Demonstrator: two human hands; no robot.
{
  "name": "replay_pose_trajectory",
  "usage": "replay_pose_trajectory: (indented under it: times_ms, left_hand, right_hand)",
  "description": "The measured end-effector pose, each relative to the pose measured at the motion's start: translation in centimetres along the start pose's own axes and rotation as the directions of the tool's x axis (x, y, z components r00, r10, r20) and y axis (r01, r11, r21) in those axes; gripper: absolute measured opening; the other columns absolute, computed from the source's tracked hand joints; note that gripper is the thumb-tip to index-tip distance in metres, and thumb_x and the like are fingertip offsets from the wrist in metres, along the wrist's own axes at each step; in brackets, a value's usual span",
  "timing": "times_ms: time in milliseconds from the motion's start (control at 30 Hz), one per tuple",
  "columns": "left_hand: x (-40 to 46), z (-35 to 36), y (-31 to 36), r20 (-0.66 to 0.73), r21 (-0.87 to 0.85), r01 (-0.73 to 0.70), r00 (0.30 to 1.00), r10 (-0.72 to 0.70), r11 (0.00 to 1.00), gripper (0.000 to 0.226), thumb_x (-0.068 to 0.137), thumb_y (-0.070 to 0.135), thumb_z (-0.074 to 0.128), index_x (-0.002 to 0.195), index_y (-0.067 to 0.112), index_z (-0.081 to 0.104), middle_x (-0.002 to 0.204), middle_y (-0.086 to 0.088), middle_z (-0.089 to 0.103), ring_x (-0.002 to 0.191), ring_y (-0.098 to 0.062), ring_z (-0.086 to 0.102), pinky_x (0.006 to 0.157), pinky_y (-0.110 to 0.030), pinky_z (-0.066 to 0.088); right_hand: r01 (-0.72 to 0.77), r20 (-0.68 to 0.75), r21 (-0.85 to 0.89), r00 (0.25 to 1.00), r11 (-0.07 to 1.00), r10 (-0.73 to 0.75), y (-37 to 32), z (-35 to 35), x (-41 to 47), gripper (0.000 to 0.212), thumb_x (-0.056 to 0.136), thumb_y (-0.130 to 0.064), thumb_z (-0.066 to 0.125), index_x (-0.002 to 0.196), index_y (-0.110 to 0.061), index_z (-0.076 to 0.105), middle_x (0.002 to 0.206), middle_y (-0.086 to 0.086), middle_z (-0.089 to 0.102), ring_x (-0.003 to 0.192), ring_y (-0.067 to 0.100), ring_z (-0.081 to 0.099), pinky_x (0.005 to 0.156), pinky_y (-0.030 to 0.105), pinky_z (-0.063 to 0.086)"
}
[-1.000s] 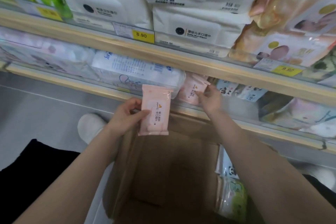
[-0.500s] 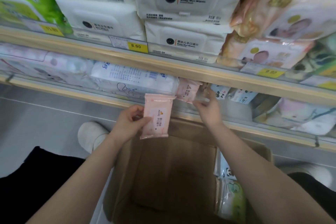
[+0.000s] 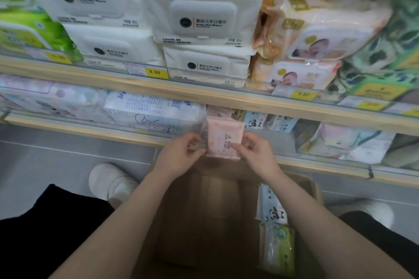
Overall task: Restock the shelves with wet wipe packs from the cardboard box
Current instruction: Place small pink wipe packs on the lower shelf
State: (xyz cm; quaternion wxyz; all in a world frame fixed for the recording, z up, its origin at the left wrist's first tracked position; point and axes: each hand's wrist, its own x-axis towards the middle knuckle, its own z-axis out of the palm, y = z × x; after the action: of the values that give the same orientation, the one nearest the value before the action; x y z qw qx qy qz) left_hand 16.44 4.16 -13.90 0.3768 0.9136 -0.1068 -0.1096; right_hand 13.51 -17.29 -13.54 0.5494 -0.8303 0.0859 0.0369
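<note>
Both hands pinch one pink pack at the front edge of the lower shelf, the left hand at its left edge and the right hand at its right, probably to keep the limp thing upright and square while it goes into the gap ahead of other pink packs. It is a flat, soft film pouch with crimped ends and a small printed label. Below, the plain cardboard box stands open, with glossy panda and green packs upright along its right wall.
</note>
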Motion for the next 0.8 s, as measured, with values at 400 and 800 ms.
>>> replay_pose_trajectory:
  times_ms: [400, 800]
  left_hand:
    - [-1.7, 2.2, -6.6, 0.049, 0.544, -0.048, 0.998, 0.026, 0.838, 0.061, 0.085, 0.036, 0.059, 0.137, 0.019, 0.033, 0.135, -0.007, 0.039, 0.117, -0.028, 0.042, 0.098, -0.043, 0.041]
    - [-2.0, 2.5, -5.1, 0.035, 0.623, 0.019, 0.998, -0.053, 0.782, 0.061, 0.082, 0.037, 0.061, 0.135, 0.017, 0.039, 0.136, -0.007, 0.042, 0.127, -0.028, 0.039, 0.109, -0.064, 0.016]
  right_hand:
    - [-0.1, -0.153, -0.125, 0.985, 0.987, 0.081, 4.0, 4.2, 8.3, 0.007, 0.091, -0.008, 0.058, 0.094, -0.012, 0.053, 0.076, 0.003, 0.06, 0.061, 0.01, 0.059, 0.059, 0.022, 0.047]
    - [-0.135, -0.138, -0.163, 0.984, 0.977, 0.113, 2.5, -0.2, 3.9, 0.048, 0.093, -0.021, 0.058, 0.137, -0.014, 0.04, 0.111, -0.001, 0.053, 0.088, 0.015, 0.057, 0.069, 0.022, 0.041]
